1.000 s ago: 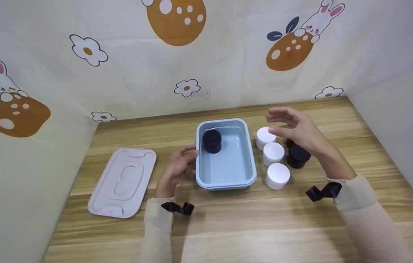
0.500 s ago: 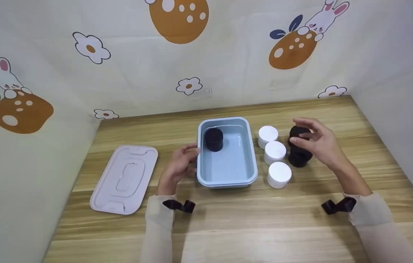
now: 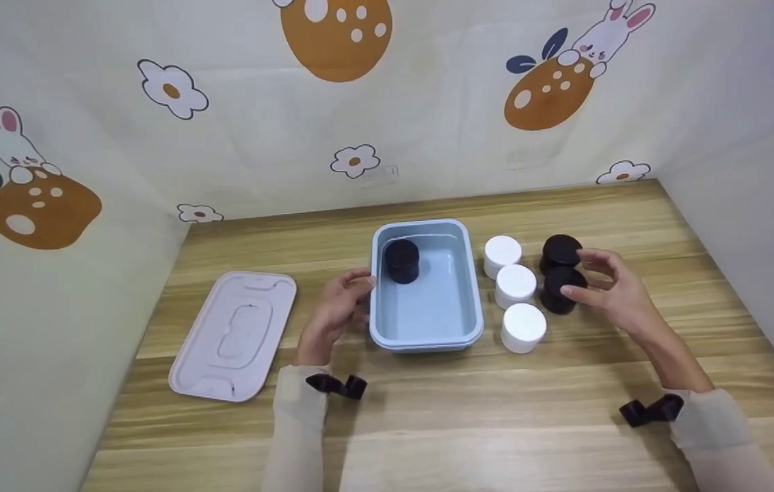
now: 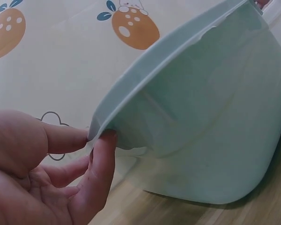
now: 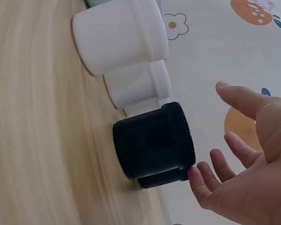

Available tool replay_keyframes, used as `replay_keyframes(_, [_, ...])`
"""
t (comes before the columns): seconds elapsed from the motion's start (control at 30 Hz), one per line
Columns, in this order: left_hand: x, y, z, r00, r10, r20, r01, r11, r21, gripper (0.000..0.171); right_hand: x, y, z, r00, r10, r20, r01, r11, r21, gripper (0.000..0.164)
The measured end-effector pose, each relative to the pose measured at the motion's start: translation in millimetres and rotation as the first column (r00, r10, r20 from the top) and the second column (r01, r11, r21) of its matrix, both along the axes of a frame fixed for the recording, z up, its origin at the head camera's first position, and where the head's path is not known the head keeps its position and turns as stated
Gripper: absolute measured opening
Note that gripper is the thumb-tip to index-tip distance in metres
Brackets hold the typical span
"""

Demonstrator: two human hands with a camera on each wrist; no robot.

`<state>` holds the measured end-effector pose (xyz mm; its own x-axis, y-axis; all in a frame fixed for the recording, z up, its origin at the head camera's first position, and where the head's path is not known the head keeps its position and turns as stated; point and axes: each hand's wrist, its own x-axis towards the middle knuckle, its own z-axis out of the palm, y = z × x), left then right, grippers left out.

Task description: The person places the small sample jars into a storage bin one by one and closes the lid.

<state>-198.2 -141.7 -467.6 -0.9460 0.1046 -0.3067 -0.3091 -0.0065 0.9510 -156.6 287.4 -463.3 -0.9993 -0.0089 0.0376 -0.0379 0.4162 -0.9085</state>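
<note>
In the head view my left hand (image 3: pixel 340 307) is at the left side of a light-blue plastic container (image 3: pixel 428 307). The left wrist view shows its thumb and a finger pinching the container's rim (image 4: pixel 126 98). One black jar (image 3: pixel 402 261) stands inside, toward the back left. My right hand (image 3: pixel 616 290) hovers beside two black lidded jars on the table, the nearer (image 3: pixel 562 290) in front of the farther (image 3: pixel 560 253). In the right wrist view its fingers are spread apart, thumb raised, with a fingertip close to the lid of a black jar (image 5: pixel 154 140).
Three white lidded jars (image 3: pixel 515 285) stand in a slanting row between the container and the black jars. A pale lid (image 3: pixel 233 335) lies flat on the wooden table (image 3: pixel 469 424) at left. Patterned cloth walls (image 3: pixel 428 123) enclose the back and sides.
My right hand has moved right and toward me, from above the white jars to beside the two black ones. The left hand stays at the container's rim.
</note>
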Motion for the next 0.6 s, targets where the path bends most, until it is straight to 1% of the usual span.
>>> replay_keyframes(0.17, [-0.1, 2.4, -0.4, 1.000, 0.012, -0.014, -0.012, 1.000, 0.015, 0.039, 1.4, 3.7, -7.2, 0.996, 0.024, 0.084, -0.022, 0.999, -0.026, 0.081])
replay_keyframes(0.3, [-0.5, 2.8, -2.1, 1.000, 0.009, -0.027, -0.009, 1.000, 0.015, 0.041, 1.7, 6.6, -11.8, 0.988, 0.057, 0.146, -0.050, 0.997, -0.054, 0.085])
replay_keyframes(0.43, [-1.2, 2.7, -3.8, 0.999, 0.013, -0.029, -0.013, 1.000, 0.019, 0.042, 0.9, 8.4, -16.6, 0.982, 0.084, 0.170, -0.074, 0.995, -0.060, 0.084])
replay_keyframes(0.6, [-2.1, 2.9, -3.8, 0.999, 0.039, -0.037, -0.038, 0.999, 0.007, 0.040, -0.6, 8.5, -22.3, 0.981, 0.093, 0.171, -0.089, 0.996, -0.028, 0.081])
